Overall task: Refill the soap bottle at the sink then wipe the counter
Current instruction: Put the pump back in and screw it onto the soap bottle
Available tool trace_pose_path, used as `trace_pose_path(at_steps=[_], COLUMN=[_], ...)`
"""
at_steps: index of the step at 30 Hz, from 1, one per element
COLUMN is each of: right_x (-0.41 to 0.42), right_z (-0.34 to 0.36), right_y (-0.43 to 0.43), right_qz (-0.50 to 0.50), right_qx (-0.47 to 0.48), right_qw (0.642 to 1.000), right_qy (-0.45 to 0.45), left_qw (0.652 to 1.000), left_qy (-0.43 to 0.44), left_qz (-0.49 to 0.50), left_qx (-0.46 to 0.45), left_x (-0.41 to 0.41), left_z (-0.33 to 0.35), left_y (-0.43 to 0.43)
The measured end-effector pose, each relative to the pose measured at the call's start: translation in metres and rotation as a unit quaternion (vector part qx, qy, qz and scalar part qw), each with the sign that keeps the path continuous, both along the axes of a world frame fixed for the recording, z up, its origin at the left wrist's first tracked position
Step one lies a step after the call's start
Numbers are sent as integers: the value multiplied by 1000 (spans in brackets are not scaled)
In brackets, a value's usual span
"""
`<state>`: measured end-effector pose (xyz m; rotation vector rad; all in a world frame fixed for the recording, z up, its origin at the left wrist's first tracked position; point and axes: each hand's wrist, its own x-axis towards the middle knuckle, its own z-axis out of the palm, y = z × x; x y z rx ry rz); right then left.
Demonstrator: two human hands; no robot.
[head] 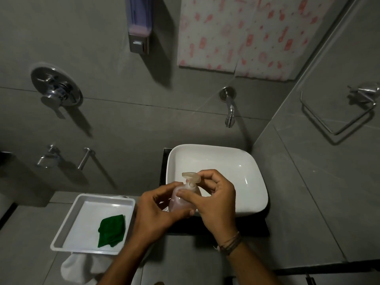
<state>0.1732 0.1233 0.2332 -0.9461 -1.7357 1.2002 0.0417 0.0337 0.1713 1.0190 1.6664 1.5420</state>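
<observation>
we see the soap bottle (182,202) held between both hands, right in front of us, over the near left rim of the white basin (260,194). its long axis runs roughly upright, leaning a little away from us, with the pump head (190,176) at the top and far end and the translucent pinkish body below. the left hand (159,210) wraps the body from the left and underneath, its fingers curled round the lower part. the right hand (217,199) comes in from the right, its thumb on the bottle's shoulder and its fingers curled at the neck just under the pump head. so the hands are together, both clamped on the one bottle, the left low and the right high. we judge that the pump is about to be turned at the neck. that move depends on this split: the left hand steadies the body while the right, nearer the top, twists about the upright axis. whether the pump is tight or loose on its thread we cannot tell. the green cloth (112,228) lies in the white tray (67,221) on the counter (30,233), well to the left of the hands and nearer the left one.
</observation>
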Motion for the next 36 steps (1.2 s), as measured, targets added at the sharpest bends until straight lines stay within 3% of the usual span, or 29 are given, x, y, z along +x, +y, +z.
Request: trace_pose_path(at_steps=[2,5,6,11,14,17,20,24,31,36], right_x=[4,18,20,5,7,18,17,1,-27,-41], right_z=[3,14,15,9,14,37,64,94,123,127], right_y=[6,25,26,3,4,16,29,41,46,42], right_qz=[24,196,213,35,28,38,98,221,359,392], right_qx=[-17,-104,-105,-43,-23,27,67,107,278,357], right_qw=[999,975,971,998,999,992,958,904,781,737], right_qy=[-14,-21,-21,-8,-27,-118,-260,-351,-428,-419], left_qw=[1000,999,999,1000,1000,1000,999,998,997,998], left_qy=[-6,-15,-10,2,3,19,38,42,30,7], left_qz=[-12,-35,-38,-1,6,2,-9,-37,-66,-68], left_qx=[1,-1,1,0,1,3,-1,7,5,11], left_x=[-1,-7,-9,-3,-4,-10,-14,-18,-31,-44], left_z=[1,4,4,3,3,7,10,12,10,8], left_y=[0,-4,-5,-4,-7,-11,-12,-14,-16,-19])
